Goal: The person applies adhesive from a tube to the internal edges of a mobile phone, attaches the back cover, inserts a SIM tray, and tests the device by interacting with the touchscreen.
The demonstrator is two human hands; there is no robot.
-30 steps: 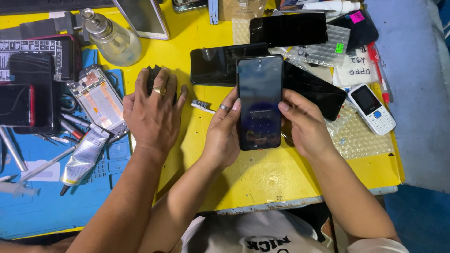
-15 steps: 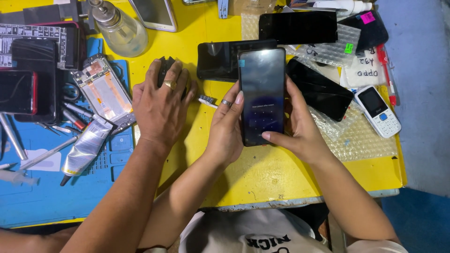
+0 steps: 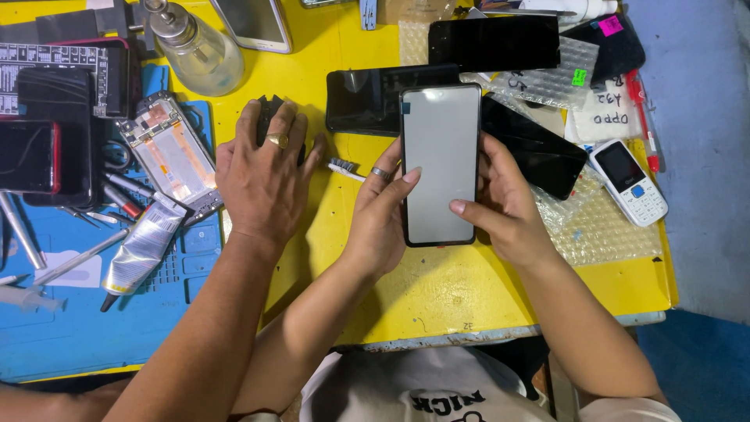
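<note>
I hold a smartphone (image 3: 440, 164) upright over the yellow table (image 3: 437, 289), its screen lit pale grey. My left hand (image 3: 380, 215), wearing a silver ring, grips its left edge with the thumb on the glass. On the right side my right hand (image 3: 504, 203) supports the phone, with its thumb on the lower screen. Another person's hand (image 3: 262, 176) with a gold ring reaches in from the lower left and rests flat on a small black object (image 3: 269, 109).
Dark phones (image 3: 367, 98) (image 3: 494, 41) (image 3: 539, 152) lie behind the held one, on bubble wrap (image 3: 601, 227). A white keypad phone (image 3: 629, 184) is at right. At left are a blue mat (image 3: 78, 328), an opened phone frame (image 3: 168, 152), a glue tube (image 3: 141, 250), a liquid dispenser bottle (image 3: 195, 51) and tools.
The held phone's screen went from dark to lit pale grey. My right thumb moved onto the lower screen. The other person's hand stayed on the black object.
</note>
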